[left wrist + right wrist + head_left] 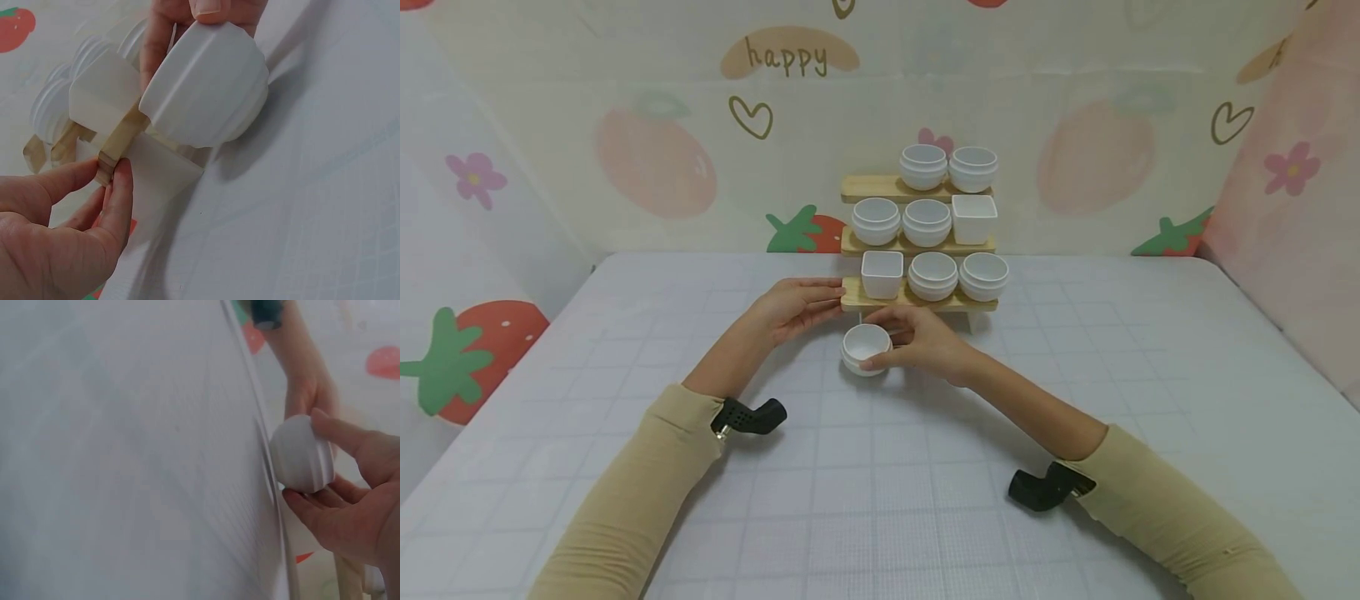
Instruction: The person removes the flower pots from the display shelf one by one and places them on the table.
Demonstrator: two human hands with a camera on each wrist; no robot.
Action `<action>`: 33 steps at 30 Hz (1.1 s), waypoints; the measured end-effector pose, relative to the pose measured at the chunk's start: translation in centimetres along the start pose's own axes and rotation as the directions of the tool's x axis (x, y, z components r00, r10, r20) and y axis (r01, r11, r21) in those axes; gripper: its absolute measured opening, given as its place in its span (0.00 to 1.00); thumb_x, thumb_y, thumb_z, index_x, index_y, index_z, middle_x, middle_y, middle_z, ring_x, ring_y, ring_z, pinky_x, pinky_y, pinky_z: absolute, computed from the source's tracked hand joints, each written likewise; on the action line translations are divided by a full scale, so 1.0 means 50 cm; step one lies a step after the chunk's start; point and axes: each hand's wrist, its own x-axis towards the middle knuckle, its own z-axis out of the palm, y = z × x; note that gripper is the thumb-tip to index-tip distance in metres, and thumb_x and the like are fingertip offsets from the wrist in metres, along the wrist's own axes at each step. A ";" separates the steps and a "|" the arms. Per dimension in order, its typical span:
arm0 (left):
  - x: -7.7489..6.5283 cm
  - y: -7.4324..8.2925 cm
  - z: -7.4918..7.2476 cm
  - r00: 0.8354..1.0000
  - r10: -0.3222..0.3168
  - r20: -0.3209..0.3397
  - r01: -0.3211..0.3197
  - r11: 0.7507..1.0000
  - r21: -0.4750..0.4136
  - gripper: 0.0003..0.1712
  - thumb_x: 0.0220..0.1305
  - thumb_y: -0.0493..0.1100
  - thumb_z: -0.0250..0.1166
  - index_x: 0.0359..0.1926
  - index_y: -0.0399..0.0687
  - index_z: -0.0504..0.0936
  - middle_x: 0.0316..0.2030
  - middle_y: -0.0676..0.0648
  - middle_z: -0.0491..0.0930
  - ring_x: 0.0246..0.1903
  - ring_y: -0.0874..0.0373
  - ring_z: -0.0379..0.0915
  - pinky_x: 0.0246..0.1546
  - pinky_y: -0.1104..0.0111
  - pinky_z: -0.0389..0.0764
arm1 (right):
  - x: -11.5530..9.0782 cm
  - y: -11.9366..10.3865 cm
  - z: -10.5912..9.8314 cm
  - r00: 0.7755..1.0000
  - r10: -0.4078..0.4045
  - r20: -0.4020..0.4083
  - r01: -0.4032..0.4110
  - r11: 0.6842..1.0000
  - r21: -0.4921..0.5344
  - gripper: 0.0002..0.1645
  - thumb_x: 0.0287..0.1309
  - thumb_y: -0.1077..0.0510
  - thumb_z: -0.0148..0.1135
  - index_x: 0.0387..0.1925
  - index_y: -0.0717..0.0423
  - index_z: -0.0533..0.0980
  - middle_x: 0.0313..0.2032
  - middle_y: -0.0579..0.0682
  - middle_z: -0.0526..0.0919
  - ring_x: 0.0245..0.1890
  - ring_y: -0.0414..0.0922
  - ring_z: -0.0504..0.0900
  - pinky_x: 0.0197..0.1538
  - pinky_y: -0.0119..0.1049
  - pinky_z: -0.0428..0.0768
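My right hand (928,343) grips a small round white bowl (859,343) between thumb and fingers, just in front of a three-tier wooden display stand (852,295). In the right wrist view the bowl (299,453) is upright, close over the tabletop, its ribbed rim near the thumb. My left hand (792,310) reaches to the left end of the lowest tier. The left wrist view has its thumb and fingers pinching the end of that plank (115,147). Square white cups (882,277) and round white bowls (932,277) stand along the tiers.
Two round bowls (923,167) stand on the top tier, toward its right side. The middle tier bears two round bowls and a square cup (974,219). A light checked cloth (865,500) covers the table, and a printed backdrop (880,108) rises right behind the stand.
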 end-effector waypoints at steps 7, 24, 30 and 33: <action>-0.001 0.000 0.000 1.000 -0.004 -0.001 0.004 1.000 -0.006 0.31 0.81 0.30 0.52 0.79 0.27 0.58 0.74 0.32 0.63 0.36 0.64 0.84 0.45 0.76 0.88 | -0.001 0.003 0.001 1.000 0.008 0.024 -0.008 1.000 0.024 0.34 0.55 0.72 0.76 0.64 0.68 0.76 0.61 0.62 0.82 0.57 0.54 0.86 0.56 0.32 0.84; -0.001 0.001 0.002 1.000 0.006 0.003 -0.006 1.000 -0.009 0.30 0.81 0.29 0.51 0.79 0.27 0.58 0.73 0.32 0.63 0.35 0.64 0.84 0.43 0.77 0.88 | -0.005 -0.011 -0.016 0.999 0.016 0.052 -0.012 0.997 -0.072 0.34 0.59 0.68 0.76 0.66 0.67 0.75 0.63 0.62 0.81 0.58 0.56 0.85 0.65 0.42 0.84; -0.001 0.002 0.003 1.000 0.002 0.001 -0.002 1.000 0.003 0.30 0.81 0.29 0.51 0.79 0.27 0.58 0.74 0.31 0.62 0.35 0.64 0.84 0.43 0.77 0.88 | -0.007 -0.016 -0.036 0.996 0.042 0.079 -0.035 0.995 -0.092 0.33 0.61 0.65 0.74 0.67 0.67 0.74 0.64 0.62 0.81 0.63 0.58 0.82 0.69 0.47 0.81; 0.000 0.002 0.002 1.000 -0.002 -0.002 0.002 1.000 0.002 0.30 0.81 0.29 0.51 0.79 0.27 0.58 0.76 0.30 0.60 0.35 0.65 0.84 0.42 0.78 0.88 | -0.007 -0.022 -0.045 0.991 0.066 0.120 -0.051 0.991 -0.121 0.33 0.63 0.64 0.74 0.67 0.66 0.74 0.65 0.61 0.81 0.63 0.57 0.82 0.69 0.47 0.81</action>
